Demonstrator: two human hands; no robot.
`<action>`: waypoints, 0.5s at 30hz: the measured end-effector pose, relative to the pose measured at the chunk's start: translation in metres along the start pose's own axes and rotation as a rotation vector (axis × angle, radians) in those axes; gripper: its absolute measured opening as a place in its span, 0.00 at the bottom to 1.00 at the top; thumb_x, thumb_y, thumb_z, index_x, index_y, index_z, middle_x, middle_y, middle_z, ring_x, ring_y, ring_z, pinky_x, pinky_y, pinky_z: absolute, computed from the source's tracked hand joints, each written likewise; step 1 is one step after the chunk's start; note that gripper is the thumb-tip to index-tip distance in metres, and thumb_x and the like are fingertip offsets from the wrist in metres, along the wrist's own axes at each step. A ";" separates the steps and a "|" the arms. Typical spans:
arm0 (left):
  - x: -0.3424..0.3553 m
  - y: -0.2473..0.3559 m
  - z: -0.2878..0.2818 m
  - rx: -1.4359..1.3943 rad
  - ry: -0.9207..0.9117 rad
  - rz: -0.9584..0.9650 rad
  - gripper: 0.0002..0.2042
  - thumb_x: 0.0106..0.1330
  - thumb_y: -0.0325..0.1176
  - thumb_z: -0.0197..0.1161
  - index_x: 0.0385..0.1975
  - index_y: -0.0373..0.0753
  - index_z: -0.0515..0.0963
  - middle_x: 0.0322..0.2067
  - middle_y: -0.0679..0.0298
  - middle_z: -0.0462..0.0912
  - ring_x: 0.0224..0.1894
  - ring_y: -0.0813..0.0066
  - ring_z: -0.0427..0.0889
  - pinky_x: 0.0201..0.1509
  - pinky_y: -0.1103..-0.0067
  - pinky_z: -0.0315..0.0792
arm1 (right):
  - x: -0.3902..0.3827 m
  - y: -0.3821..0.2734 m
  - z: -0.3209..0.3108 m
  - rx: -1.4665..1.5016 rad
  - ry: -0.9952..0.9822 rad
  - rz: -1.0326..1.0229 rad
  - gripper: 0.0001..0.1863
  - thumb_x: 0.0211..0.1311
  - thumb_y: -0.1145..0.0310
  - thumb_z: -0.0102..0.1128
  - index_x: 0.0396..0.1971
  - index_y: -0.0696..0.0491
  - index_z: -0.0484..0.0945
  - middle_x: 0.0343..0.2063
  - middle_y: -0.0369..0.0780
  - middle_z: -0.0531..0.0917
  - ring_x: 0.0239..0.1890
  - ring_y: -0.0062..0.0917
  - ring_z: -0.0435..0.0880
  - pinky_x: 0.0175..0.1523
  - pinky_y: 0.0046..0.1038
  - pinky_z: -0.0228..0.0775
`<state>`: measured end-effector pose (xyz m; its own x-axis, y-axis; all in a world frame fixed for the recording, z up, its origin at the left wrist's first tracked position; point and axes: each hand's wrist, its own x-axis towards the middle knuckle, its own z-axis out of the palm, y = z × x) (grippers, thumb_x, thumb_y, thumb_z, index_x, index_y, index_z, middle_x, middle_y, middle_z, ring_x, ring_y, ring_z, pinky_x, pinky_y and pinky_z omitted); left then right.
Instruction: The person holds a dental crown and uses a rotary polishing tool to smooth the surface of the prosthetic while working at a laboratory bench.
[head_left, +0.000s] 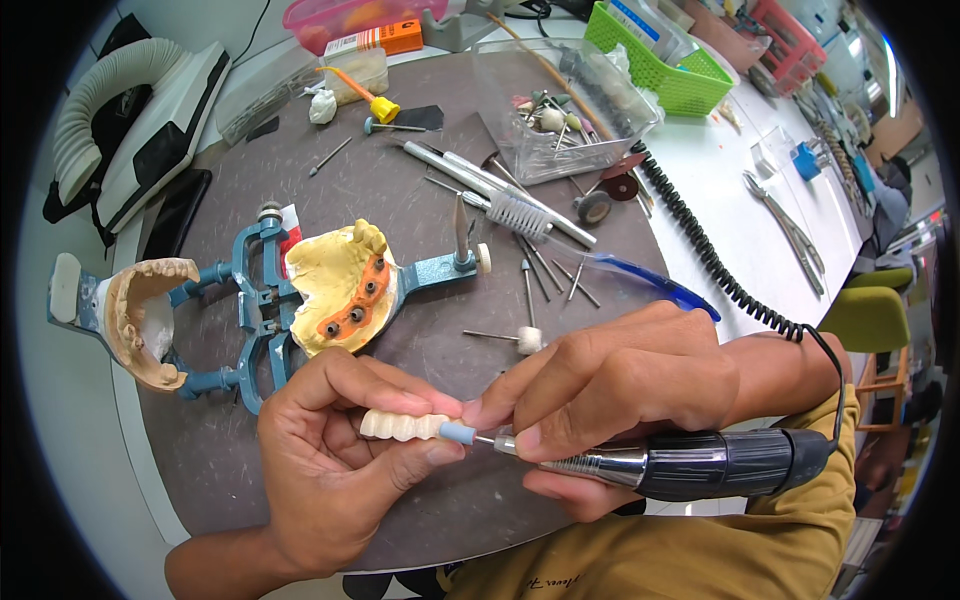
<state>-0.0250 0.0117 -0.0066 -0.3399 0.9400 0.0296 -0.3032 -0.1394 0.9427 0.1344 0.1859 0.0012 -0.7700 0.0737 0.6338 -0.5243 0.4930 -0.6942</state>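
Between the thumb and fingers of my left hand [335, 455] is a cream-coloured dental bridge [395, 426], a row of joined teeth. My right hand [620, 385] grips a black and silver rotary handpiece [690, 463], its cord rising from the back end. A pale blue cylindrical polishing bit [457, 432] sits in the handpiece's tip and meets the bridge's right end. Both hands are close together, fingertips nearly touching. Just beyond my left hand stands a blue dental articulator [245, 270]. It carries a yellow plaster model [335, 285] with a reddish gum strip and metal posts, and a tan plaster model [150, 320].
Loose burs, including a white-tipped one [529, 340], lie beyond my hands. Further back are a wire-spiral brush [520, 213] and a clear box [560, 110] of bits. A coiled black cord [700, 240] crosses the right side near pliers [785, 230]. A white suction hose [85, 110] stands far left.
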 end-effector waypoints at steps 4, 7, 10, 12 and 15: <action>0.000 0.000 -0.001 0.001 -0.007 0.002 0.13 0.59 0.12 0.67 0.39 0.31 0.73 0.42 0.47 0.82 0.46 0.68 0.86 0.53 0.77 0.83 | 0.001 -0.001 -0.001 -0.003 -0.006 0.009 0.13 0.53 0.80 0.73 0.35 0.61 0.77 0.29 0.46 0.85 0.40 0.43 0.90 0.40 0.33 0.87; 0.000 0.000 0.000 0.000 -0.008 0.000 0.13 0.58 0.12 0.67 0.39 0.31 0.72 0.42 0.47 0.82 0.46 0.68 0.86 0.53 0.77 0.83 | 0.000 -0.001 -0.001 -0.001 -0.010 0.020 0.13 0.53 0.79 0.73 0.35 0.61 0.77 0.30 0.46 0.85 0.40 0.43 0.90 0.41 0.34 0.87; 0.000 0.000 -0.001 -0.005 -0.012 0.002 0.14 0.58 0.12 0.67 0.39 0.31 0.72 0.42 0.47 0.82 0.46 0.69 0.86 0.53 0.76 0.83 | 0.000 -0.002 -0.001 0.005 -0.022 0.024 0.13 0.53 0.80 0.73 0.36 0.60 0.77 0.30 0.46 0.85 0.41 0.43 0.90 0.42 0.34 0.87; 0.000 0.001 0.001 0.006 0.016 -0.026 0.15 0.57 0.13 0.69 0.39 0.33 0.72 0.41 0.50 0.82 0.44 0.71 0.86 0.51 0.78 0.83 | 0.000 -0.001 -0.002 0.013 -0.035 0.024 0.13 0.53 0.80 0.73 0.36 0.60 0.77 0.31 0.46 0.85 0.42 0.43 0.90 0.43 0.35 0.87; 0.001 0.005 0.007 0.033 0.079 -0.085 0.19 0.54 0.16 0.73 0.39 0.37 0.71 0.38 0.55 0.81 0.39 0.75 0.85 0.46 0.80 0.82 | 0.000 -0.002 -0.003 0.024 -0.049 0.028 0.14 0.53 0.80 0.73 0.37 0.60 0.77 0.31 0.46 0.85 0.42 0.43 0.90 0.44 0.35 0.87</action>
<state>-0.0205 0.0140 0.0003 -0.3839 0.9202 -0.0759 -0.3049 -0.0488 0.9511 0.1362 0.1875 0.0034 -0.8013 0.0441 0.5966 -0.5103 0.4700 -0.7202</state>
